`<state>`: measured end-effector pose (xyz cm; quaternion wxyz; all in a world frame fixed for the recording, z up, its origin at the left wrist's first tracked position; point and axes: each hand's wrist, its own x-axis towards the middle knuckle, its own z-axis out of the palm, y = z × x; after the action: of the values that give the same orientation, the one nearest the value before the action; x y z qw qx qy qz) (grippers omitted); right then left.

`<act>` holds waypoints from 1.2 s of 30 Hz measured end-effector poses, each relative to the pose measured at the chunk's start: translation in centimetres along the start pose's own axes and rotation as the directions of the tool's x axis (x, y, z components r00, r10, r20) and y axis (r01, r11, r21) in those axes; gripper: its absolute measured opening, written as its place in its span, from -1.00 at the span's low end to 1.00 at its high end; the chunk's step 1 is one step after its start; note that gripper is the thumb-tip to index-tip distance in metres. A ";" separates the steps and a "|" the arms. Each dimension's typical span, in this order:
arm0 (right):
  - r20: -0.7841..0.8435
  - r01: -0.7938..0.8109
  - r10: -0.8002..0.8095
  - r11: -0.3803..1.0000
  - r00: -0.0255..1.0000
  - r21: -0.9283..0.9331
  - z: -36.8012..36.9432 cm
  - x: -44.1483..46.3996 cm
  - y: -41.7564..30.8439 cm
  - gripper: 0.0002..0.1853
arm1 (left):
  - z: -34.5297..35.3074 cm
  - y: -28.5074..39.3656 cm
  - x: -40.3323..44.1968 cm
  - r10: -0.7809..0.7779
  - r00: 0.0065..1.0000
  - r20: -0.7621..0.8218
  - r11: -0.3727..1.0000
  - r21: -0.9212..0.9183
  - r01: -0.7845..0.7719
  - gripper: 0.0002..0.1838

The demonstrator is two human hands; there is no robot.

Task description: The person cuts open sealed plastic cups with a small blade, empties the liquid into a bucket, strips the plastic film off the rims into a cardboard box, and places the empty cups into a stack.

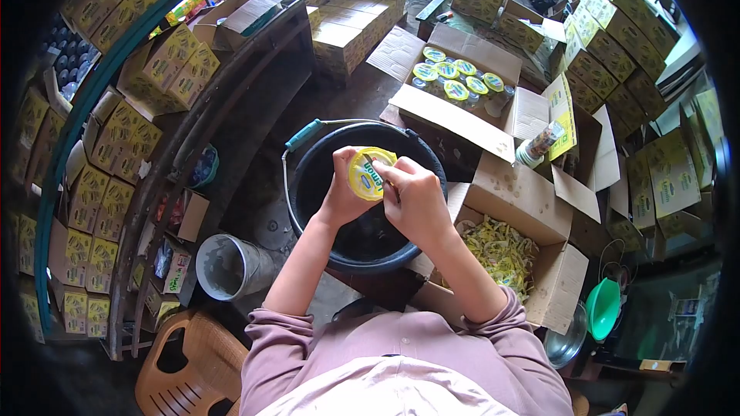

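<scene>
My left hand (340,191) is closed around a plastic drink cup (362,177) and tilts its yellow "Lemon" lid up toward me. My right hand (418,199) is closed on a small knife (369,162), whose dark, thin blade lies against the lid. Most of the knife's handle is hidden by the fingers. Both hands are over a large black bucket (308,219) with a wire handle and a blue grip (303,134). Dark liquid seems to be inside the bucket, though its contents are hard to make out.
An open carton (455,119) of yellow-lidded cups stands beyond the bucket. At right, another carton (559,285) holds peeled yellow lids (497,250). A grey pail (231,266), a brown chair (189,362) and a green bowl (603,308) are nearby. Stacked cartons line both sides.
</scene>
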<state>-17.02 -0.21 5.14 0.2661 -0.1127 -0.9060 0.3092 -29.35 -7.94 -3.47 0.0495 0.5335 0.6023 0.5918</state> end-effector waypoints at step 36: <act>0.101 0.125 -0.112 0.983 0.989 -0.132 -4.6 -2.9 3.1 -0.69 | -0.6 0.4 0.0 -0.224 0.966 0.132 0.970 0.129 0.207 -0.15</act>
<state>-11.96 3.45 5.04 0.2331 -0.0621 -0.9417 0.2344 -29.48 -8.41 -2.95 0.1269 0.5086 0.6842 0.5071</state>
